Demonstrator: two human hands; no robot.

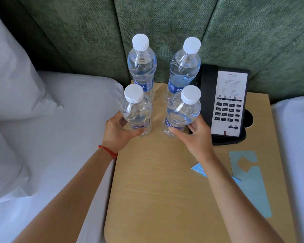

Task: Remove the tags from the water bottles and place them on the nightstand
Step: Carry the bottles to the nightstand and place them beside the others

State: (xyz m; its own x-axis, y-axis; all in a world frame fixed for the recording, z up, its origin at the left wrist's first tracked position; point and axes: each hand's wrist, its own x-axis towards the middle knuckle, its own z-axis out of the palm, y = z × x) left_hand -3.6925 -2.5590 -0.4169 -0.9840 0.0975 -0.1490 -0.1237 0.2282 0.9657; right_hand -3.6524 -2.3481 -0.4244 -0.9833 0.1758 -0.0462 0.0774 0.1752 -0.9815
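Note:
Several clear water bottles with white caps and blue labels stand on the wooden nightstand [158,199]. My left hand [118,133] grips the near left bottle [136,109] low on its body. My right hand [196,137] holds the near right bottle [182,109] around its base. Two more bottles stand behind, the far left bottle [142,65] and the far right bottle [184,67]. No tag hangs on any bottle neck. A light blue tag [251,186] with a cut-out lies flat at the nightstand's right side. Another blue tag [199,170] peeks out from under my right forearm.
A black telephone [230,104] with a white keypad face stands right of the bottles, close to my right hand. A green padded headboard [165,23] rises behind. White bedding [51,128] and a pillow [12,76] lie left; another white bed edge [295,155] is right.

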